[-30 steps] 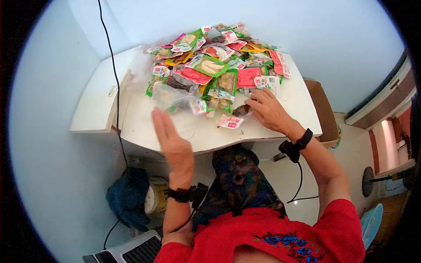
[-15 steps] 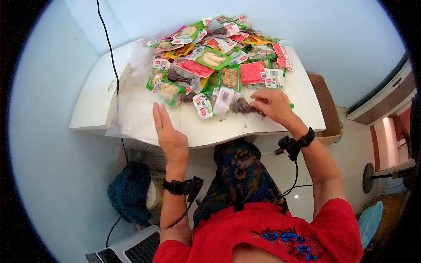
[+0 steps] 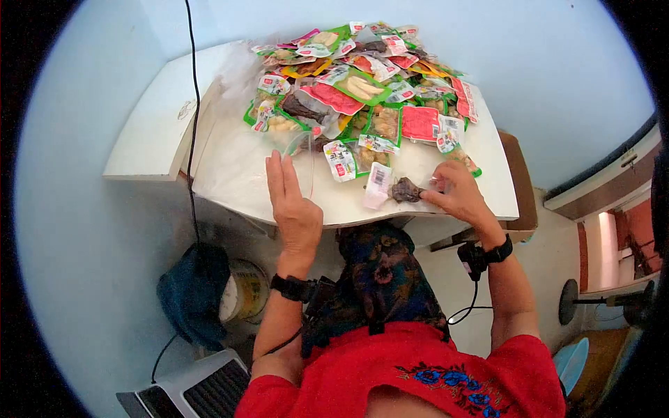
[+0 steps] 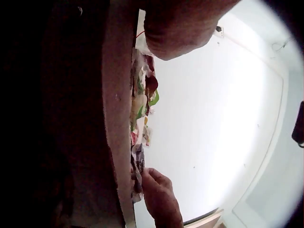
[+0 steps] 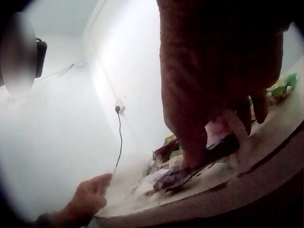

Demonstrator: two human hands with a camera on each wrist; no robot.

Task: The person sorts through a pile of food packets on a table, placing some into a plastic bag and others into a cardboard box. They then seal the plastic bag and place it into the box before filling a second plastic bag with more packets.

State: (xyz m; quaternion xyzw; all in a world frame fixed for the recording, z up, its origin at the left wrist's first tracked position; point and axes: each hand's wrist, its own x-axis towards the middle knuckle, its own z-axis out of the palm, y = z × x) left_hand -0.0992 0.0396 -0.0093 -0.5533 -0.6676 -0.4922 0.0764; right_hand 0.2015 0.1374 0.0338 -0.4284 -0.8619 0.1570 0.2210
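My right hand (image 3: 460, 192) pinches one end of a clear snack packet (image 3: 406, 191) between thumb and fingers at the table's front edge. Dark brown food shows through the plastic, and its white label with a barcode faces left. In the right wrist view the same dark packet (image 5: 173, 178) slants below the thumb. My left hand (image 3: 295, 212) is upright over the front left of the table, its fingers straight. Just beyond those fingertips lies clear plastic film (image 3: 240, 157). Closest to both hands in the pile is a green-edged packet (image 3: 373, 159) with a white label.
A large heap of food packets (image 3: 362, 87) covers the back of the white table (image 3: 481, 198). A black cable (image 3: 195, 132) hangs in front of its left side. A cardboard box (image 3: 521, 171) stands by the right edge, and a bucket (image 3: 251, 292) below left.
The right hand has drawn the dark packet toward the front edge and slightly right, its label turning upright. The left hand has shifted a little right, fingers still straight. The head view has swung slightly.
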